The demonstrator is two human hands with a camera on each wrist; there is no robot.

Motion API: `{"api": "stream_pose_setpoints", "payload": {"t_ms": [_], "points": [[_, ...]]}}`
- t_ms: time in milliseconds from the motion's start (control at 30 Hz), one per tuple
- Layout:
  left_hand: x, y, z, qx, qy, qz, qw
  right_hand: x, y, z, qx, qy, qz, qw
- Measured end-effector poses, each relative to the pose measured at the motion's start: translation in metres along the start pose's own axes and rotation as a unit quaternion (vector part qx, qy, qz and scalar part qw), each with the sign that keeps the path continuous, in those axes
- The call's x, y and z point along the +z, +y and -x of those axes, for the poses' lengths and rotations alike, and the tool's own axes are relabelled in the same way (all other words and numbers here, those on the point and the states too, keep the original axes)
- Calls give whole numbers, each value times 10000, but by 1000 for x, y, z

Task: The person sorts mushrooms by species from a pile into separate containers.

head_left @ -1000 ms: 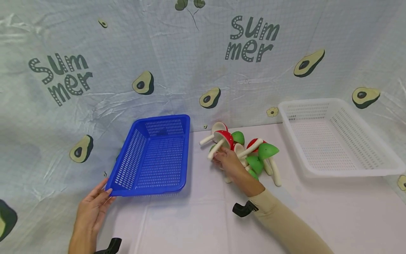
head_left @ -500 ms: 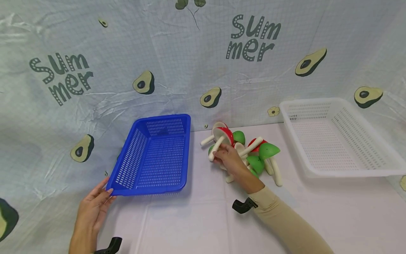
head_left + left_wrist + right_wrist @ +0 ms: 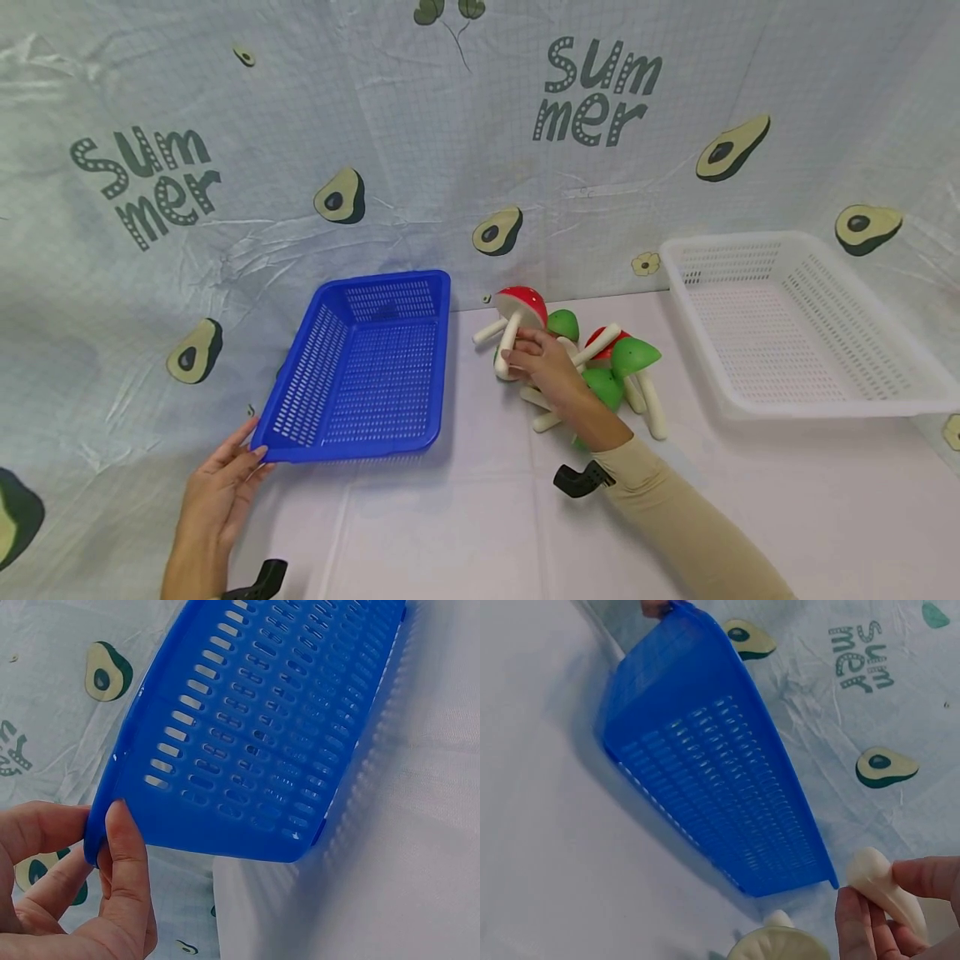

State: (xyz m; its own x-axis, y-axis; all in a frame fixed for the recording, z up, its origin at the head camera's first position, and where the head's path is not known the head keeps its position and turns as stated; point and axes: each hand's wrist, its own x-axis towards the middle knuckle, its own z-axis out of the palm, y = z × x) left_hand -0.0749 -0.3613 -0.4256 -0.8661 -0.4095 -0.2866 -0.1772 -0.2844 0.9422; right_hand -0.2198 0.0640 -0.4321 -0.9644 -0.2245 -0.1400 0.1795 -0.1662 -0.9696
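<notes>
My left hand point(image 3: 221, 496) pinches the near left corner of the blue basket point(image 3: 438, 392) between thumb and fingers; in the left wrist view the thumb lies against the rim. Over the pile, my right hand point(image 3: 547, 367) pinches the white stem of a toy mushroom point(image 3: 522, 302) with a red, white-dotted cap. That cap points up and away, and the stem's end point(image 3: 871, 866) shows between thumb and fingers in the right wrist view. Below and beside the hand lie several more toy mushrooms, some green-capped point(image 3: 633, 358), some red-capped point(image 3: 602, 343). Part of the pile is hidden by the hand.
A white perforated basket point(image 3: 817, 410) stands on the right side of the table point(image 3: 450, 533). The pile lies between the two baskets. Behind everything hangs a cloth point(image 3: 420, 100) printed with avocados and lettering.
My right hand has lifted the red-capped mushroom slightly, and its cap has tipped upward and away from the pile. My left hand stays on the blue basket's corner.
</notes>
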Motion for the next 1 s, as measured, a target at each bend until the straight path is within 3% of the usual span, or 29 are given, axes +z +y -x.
{"api": "stream_pose_setpoints", "payload": {"t_ms": [333, 800, 1000], "points": [[0, -1, 0, -19, 88, -167, 9998, 2, -11, 2, -228, -202, 64, 9995], [0, -1, -1, 54, 127, -165, 9998, 10, -24, -4, -191, -414, 184, 9988], [2, -1, -2, 10, 332, -335, 9989, 14, -26, -7, -267, -492, 182, 9983]]}}
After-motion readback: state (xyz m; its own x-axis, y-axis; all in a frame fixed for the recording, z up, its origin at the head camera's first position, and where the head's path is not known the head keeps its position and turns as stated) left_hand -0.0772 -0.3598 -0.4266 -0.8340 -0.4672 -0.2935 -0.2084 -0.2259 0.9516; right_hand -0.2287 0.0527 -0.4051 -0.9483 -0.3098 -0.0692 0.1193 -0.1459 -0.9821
